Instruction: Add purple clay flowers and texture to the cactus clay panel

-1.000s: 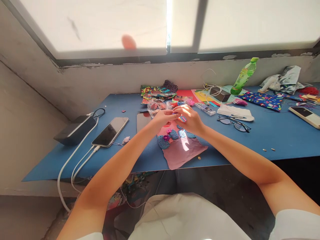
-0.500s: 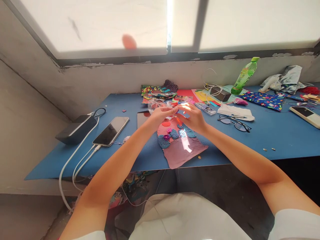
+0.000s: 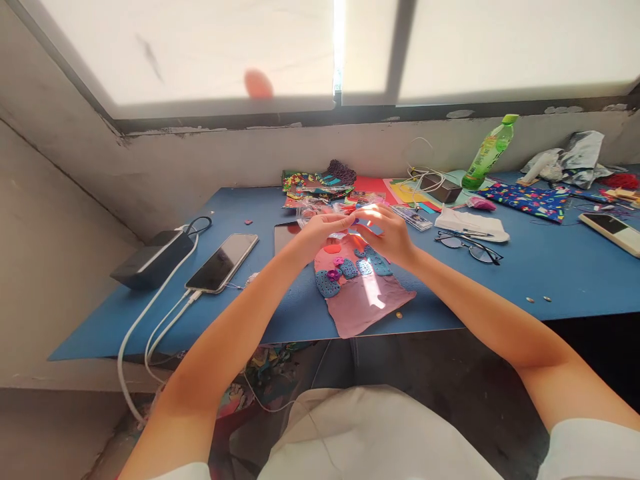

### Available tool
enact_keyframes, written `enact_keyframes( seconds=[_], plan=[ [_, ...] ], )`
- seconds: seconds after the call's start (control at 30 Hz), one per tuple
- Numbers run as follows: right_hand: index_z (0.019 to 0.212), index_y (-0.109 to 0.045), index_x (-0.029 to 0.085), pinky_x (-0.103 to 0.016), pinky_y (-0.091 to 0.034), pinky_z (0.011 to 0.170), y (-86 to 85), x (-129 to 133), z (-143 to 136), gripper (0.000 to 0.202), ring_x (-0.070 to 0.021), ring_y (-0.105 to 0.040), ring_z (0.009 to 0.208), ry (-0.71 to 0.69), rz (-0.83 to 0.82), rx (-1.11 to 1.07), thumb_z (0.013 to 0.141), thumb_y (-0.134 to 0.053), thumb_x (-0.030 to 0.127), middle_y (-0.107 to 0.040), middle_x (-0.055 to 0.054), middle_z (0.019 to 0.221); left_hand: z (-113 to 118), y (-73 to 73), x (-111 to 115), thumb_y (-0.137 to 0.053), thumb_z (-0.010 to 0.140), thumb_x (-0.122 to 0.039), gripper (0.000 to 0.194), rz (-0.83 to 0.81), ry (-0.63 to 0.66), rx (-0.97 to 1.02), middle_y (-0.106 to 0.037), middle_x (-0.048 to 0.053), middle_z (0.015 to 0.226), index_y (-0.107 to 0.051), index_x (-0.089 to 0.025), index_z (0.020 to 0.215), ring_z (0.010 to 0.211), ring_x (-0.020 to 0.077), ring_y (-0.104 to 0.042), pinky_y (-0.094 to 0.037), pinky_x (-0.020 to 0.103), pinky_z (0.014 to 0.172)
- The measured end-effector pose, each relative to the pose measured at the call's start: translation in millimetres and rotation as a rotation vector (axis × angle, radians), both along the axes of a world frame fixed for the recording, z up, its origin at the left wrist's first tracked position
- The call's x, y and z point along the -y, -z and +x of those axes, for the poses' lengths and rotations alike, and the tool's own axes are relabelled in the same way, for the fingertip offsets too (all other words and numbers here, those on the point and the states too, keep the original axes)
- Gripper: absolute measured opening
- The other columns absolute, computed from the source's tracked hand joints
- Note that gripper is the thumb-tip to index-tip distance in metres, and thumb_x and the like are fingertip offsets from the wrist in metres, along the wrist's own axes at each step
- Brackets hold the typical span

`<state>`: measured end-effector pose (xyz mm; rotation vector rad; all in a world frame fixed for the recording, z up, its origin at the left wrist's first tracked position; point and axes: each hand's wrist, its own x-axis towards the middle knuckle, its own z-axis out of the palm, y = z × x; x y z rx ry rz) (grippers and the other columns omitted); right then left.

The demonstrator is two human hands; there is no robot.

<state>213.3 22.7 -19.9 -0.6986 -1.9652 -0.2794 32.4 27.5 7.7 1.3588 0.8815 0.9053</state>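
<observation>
My left hand and my right hand meet above the far part of a pink clay sheet. Their fingertips pinch together around something small and purplish, mostly hidden by the fingers. The sheet lies at the table's front edge and bears blue dotted clay pieces, a red-orange round piece and small purple-pink flower shapes. A patch of sunlight falls across it. Clear plastic packets lie just beyond my hands.
On the blue table, a charging phone and black box stand left. Glasses, a white cloth, a green bottle and another phone are right. Coloured papers lie at the back.
Both hands stay in almost the same place, with only a slight shift of the fingers.
</observation>
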Motion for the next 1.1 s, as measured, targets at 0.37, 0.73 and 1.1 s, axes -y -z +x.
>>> enact_keyframes(
  seconds=[0.37, 0.73, 1.1],
  plan=[
    [0.098, -0.071, 0.027, -0.040, -0.055, 0.086, -2.4, 2.2, -3.2, 0.022, -0.0197, -0.066, 0.096, -0.016, -0.041, 0.059, 0.094, -0.051, 0.034, -0.074, -0.003, 0.095, 4.5, 2.2, 3.7, -0.086, 0.053, -0.039, 0.035, -0.016, 0.052, -0.018, -0.059, 0.000, 0.066, -0.076, -0.017, 0.078, 0.064, 0.0089, -0.049, -0.038, 0.024, 0.061],
    [0.099, -0.072, 0.025, -0.037, -0.056, 0.086, -2.4, 1.9, -5.4, 0.017, -0.0186, -0.067, 0.095, -0.106, 0.064, 0.023, 0.090, -0.058, 0.025, -0.075, -0.004, 0.098, 2.5, 7.9, 3.2, -0.086, 0.052, -0.041, 0.033, -0.042, 0.112, 0.070, -0.066, 0.003, 0.071, -0.075, -0.017, 0.071, 0.071, 0.0118, -0.056, -0.041, 0.026, 0.069],
    [0.096, -0.074, 0.029, -0.037, -0.056, 0.087, -4.9, 3.1, -5.5, 0.017, -0.0184, -0.068, 0.096, -0.123, -0.049, -0.020, 0.091, -0.058, 0.031, -0.076, -0.001, 0.097, 7.6, 6.9, 4.1, -0.088, 0.049, -0.040, 0.034, -0.067, 0.138, 0.147, -0.064, 0.002, 0.068, -0.075, -0.016, 0.068, 0.072, 0.0122, -0.058, -0.043, 0.030, 0.078]
  ],
)
